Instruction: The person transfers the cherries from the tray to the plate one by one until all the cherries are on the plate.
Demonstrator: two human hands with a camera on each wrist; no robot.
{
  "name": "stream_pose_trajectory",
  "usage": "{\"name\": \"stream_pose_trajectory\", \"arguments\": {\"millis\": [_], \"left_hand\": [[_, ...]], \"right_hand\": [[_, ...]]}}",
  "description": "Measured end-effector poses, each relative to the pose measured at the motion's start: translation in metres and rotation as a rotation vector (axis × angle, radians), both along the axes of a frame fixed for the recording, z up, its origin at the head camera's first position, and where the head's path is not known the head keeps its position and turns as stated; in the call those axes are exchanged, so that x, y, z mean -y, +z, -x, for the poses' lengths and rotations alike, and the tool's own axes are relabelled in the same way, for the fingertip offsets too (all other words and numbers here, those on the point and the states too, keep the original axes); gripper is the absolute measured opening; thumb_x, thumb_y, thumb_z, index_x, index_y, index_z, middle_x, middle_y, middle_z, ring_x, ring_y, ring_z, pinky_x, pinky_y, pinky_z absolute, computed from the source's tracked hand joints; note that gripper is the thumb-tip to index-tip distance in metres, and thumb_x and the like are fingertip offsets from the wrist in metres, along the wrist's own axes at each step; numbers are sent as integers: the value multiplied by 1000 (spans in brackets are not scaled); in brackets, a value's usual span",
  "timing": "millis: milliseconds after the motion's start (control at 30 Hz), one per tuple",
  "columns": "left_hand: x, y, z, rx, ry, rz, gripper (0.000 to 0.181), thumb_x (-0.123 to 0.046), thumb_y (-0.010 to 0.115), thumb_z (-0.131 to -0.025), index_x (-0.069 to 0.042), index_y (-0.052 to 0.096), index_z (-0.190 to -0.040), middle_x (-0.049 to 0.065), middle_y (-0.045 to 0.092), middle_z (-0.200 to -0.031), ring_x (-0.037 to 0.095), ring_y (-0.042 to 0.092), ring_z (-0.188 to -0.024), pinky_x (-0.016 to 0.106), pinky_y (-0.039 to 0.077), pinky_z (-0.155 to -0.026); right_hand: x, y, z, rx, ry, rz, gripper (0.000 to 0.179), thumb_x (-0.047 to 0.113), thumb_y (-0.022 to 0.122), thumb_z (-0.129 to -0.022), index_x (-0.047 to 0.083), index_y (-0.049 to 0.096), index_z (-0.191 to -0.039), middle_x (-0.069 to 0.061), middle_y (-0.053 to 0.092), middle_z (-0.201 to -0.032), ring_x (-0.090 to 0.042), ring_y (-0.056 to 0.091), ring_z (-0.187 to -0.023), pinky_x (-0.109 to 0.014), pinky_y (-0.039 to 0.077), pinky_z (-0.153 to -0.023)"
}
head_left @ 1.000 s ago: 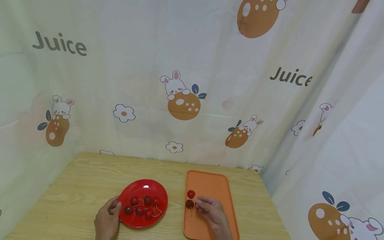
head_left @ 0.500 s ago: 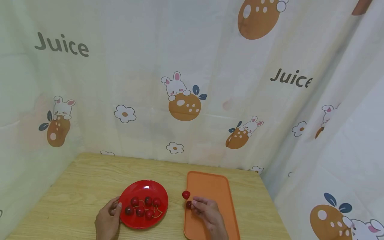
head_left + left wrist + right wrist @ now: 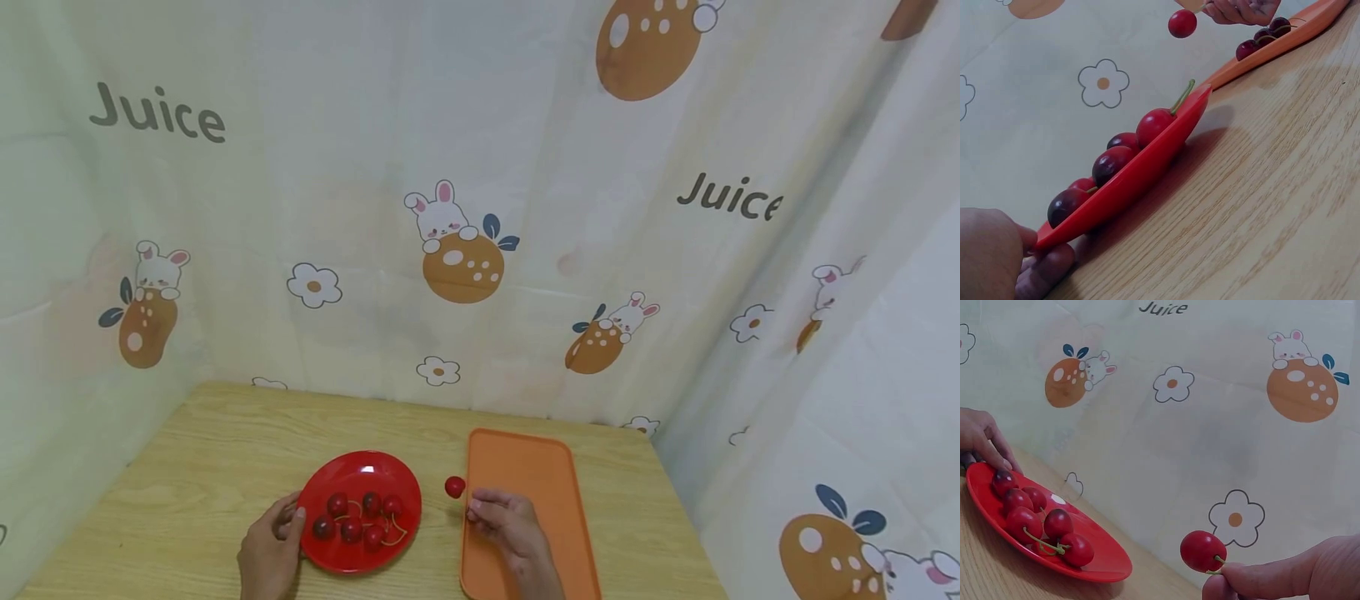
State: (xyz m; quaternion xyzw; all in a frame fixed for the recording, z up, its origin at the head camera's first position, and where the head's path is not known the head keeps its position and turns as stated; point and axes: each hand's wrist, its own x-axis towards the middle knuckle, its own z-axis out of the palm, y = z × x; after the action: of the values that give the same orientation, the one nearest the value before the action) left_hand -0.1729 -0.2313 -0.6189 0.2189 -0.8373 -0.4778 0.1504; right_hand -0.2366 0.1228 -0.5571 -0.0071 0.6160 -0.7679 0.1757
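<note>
My left hand (image 3: 272, 547) grips the near-left rim of a red plate (image 3: 390, 467); in the left wrist view the thumb lies over the rim and fingers lie beneath it. Several red and dark cherries (image 3: 351, 529) with green stems sit in the plate. With thumb and fingertip, my right hand (image 3: 513, 533) pinches the stem of one bright red cherry (image 3: 1202, 551). That cherry hangs in the air between the plate and the orange tray (image 3: 525, 458), and the hand is above the tray's left side. Three dark cherries (image 3: 1264, 39) lie on the tray, hidden behind my right hand in the head view.
The plate and tray stand side by side on a light wood table (image 3: 202, 467), with a strip of bare wood between them. A pale curtain (image 3: 360, 208) printed with rabbits, fruit and flowers hangs behind the table and along both sides.
My right hand has moved left with the cherry, from over the tray to past its left edge. The left hand keeps its grip on the plate, which stays in place.
</note>
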Motion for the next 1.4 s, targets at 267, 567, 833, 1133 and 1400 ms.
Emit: {"name": "stream_pose_trajectory", "arguments": {"millis": [267, 567, 833, 1133, 1400], "left_hand": [[1, -1, -1, -3, -4, 5, 40, -18, 64, -109, -2, 66, -145, 27, 77, -126, 14, 72, -81, 32, 48, -78], [0, -3, -2, 2, -3, -2, 39, -17, 65, -108, -2, 67, -145, 27, 77, -126, 15, 71, -81, 32, 48, -76], [-3, -3, -2, 4, 14, -20, 39, -16, 66, -108, -3, 67, -145, 28, 77, -127, 16, 71, -81, 27, 47, -70], [-4, -2, -2, 3, 20, -29, 39, -15, 63, -110, -3, 65, -147, 30, 75, -129, 22, 74, -85, 25, 48, -68], [-3, 1, -1, 0, 43, -31, 39, -15, 62, -111, -3, 64, -148, 30, 75, -129, 25, 73, -88, 25, 48, -67]], "right_hand": [[9, -5, -1, -11, -6, -32, 17, 2, 70, -101, -2, 74, -117, 4, 78, -85, -8, 72, -80, -25, 56, -75], [15, -9, -2, -7, 15, -46, 23, 2, 69, -102, -8, 72, -123, 3, 79, -87, -6, 72, -81, -24, 58, -77], [21, -9, 0, -1, 9, -65, 30, 5, 71, -102, -10, 70, -128, 2, 81, -93, -7, 73, -85, -25, 58, -79], [30, -9, 3, -19, 14, -64, 34, 5, 71, -102, -13, 67, -131, 2, 81, -91, -8, 75, -85, -25, 58, -80], [40, -8, 8, -22, 26, -45, 31, -1, 70, -101, -17, 68, -128, 4, 79, -84, -6, 74, -80, -23, 57, -76]]}}
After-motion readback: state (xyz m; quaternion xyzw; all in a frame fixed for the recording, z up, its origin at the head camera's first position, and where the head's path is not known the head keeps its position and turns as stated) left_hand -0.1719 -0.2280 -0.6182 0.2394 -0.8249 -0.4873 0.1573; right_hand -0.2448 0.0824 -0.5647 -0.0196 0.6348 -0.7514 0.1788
